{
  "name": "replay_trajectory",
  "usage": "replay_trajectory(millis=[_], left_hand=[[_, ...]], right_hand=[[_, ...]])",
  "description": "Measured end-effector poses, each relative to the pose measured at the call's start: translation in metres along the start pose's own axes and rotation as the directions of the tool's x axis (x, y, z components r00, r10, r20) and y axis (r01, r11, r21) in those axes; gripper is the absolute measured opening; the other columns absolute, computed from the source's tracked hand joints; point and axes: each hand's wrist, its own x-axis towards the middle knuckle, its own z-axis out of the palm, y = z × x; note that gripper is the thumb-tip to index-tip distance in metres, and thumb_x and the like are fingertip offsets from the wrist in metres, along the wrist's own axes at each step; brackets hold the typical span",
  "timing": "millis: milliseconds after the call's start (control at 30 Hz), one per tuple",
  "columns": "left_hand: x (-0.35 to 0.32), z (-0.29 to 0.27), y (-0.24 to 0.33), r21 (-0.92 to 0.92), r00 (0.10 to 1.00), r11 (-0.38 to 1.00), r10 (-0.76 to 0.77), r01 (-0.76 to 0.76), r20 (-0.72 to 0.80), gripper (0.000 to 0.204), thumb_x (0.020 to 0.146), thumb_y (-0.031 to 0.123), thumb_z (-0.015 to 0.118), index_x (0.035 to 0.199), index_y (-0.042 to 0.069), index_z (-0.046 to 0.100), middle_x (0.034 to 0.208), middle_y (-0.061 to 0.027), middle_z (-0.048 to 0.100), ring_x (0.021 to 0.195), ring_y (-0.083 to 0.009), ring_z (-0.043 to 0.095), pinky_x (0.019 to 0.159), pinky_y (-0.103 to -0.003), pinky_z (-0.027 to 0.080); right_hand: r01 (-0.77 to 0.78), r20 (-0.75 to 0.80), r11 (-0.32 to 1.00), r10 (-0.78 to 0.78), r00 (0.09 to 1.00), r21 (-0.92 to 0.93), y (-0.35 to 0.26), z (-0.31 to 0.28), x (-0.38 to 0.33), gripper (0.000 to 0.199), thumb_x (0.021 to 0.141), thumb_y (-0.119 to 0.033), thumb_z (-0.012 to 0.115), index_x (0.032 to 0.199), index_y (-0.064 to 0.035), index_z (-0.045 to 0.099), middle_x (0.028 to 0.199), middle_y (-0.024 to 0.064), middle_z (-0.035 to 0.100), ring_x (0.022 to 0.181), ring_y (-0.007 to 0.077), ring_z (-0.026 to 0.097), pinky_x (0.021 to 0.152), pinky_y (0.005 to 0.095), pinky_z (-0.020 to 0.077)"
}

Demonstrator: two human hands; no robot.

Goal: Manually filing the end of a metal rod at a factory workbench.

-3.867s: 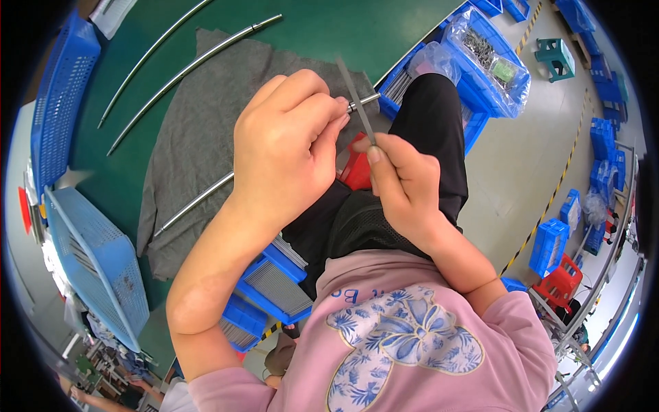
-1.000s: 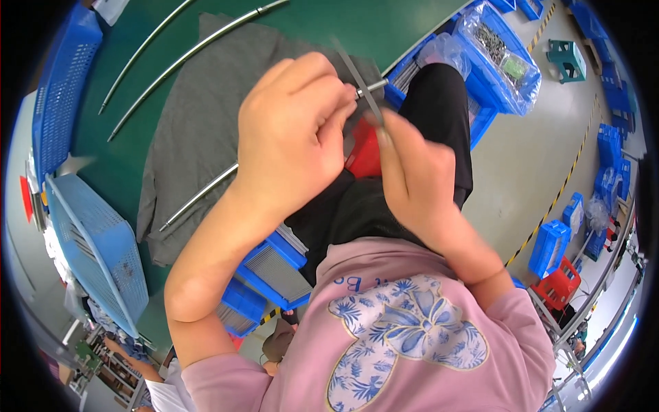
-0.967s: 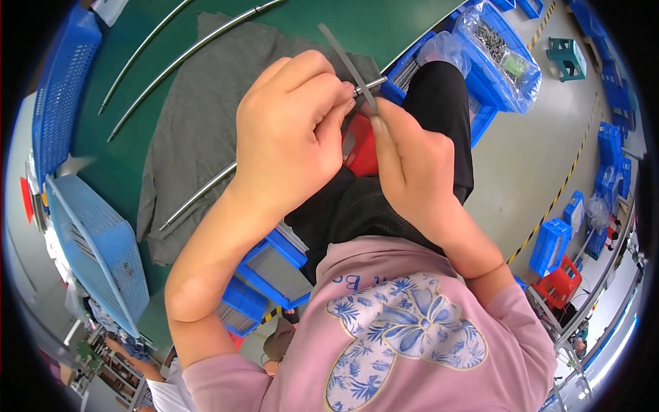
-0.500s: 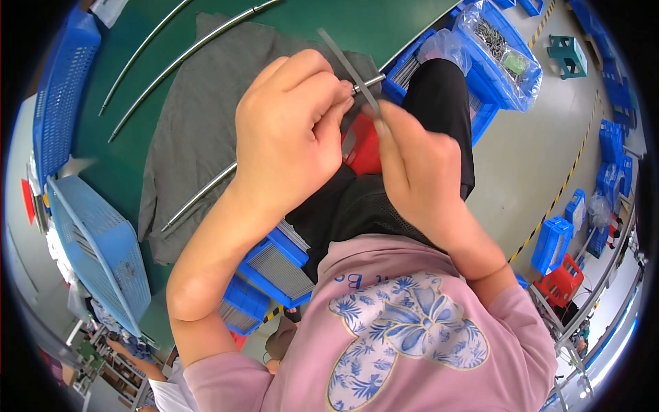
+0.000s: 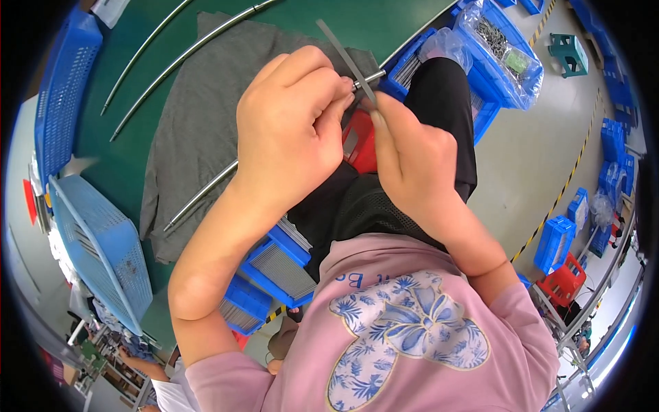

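My left hand (image 5: 292,123) is closed round a shiny metal rod (image 5: 200,196). The rod's long end runs down to the left past my wrist, and its short end sticks out to the right of my fingers; the middle is hidden in my palm. Between thumb and fingers, my right hand (image 5: 419,154) pinches a thin, flat grey strip (image 5: 341,53), which looks like a file. It lies slantwise across the rod's short end, seemingly against it. Beneath my left hand a dark grey cloth (image 5: 185,130) is spread on the green table (image 5: 343,20).
Two curved metal rods (image 5: 175,65) (image 5: 141,55) lie at the far left. Blue baskets (image 5: 65,96) (image 5: 103,240) stand along the left side. Blue bins of rods (image 5: 278,268) are below my left arm; a bin of small metal parts (image 5: 528,82) stands right. A green stool (image 5: 568,55) is on the floor.
My right hand and the strip have shifted slightly up and left across the rod. My left hand holds almost still.
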Motion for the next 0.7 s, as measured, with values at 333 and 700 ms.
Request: replay_trajectory(millis=[333,700], left_hand=[[0.000,0.000,0.000,-0.010,1.000,1.000,-0.014,0.015,0.013,0.012,0.070,-0.009,0.067,0.073,-0.002,0.057,0.069,-0.0081,0.055,0.060,-0.0202,0.053,0.053,-0.028,0.042],[0.000,0.001,-0.003,-0.013,1.000,1.000,-0.005,0.006,0.011,0.012,0.067,-0.006,0.067,0.073,0.000,0.058,0.071,-0.0076,0.054,0.063,-0.0240,0.054,0.055,-0.032,0.044]], right_hand=[[0.154,-0.214,0.988,-0.146,0.966,0.023,0.028,0.035,-0.024,0.025,0.076,-0.001,0.065,0.100,0.0024,0.061,0.055,0.0076,0.052,0.039,0.0212,0.047,0.040,0.0311,0.0366],[0.160,-0.168,0.987,-0.156,0.973,0.006,0.021,0.024,-0.013,0.027,0.075,-0.002,0.064,0.102,0.0026,0.061,0.055,0.0073,0.053,0.042,0.0225,0.051,0.043,0.0325,0.0401]])
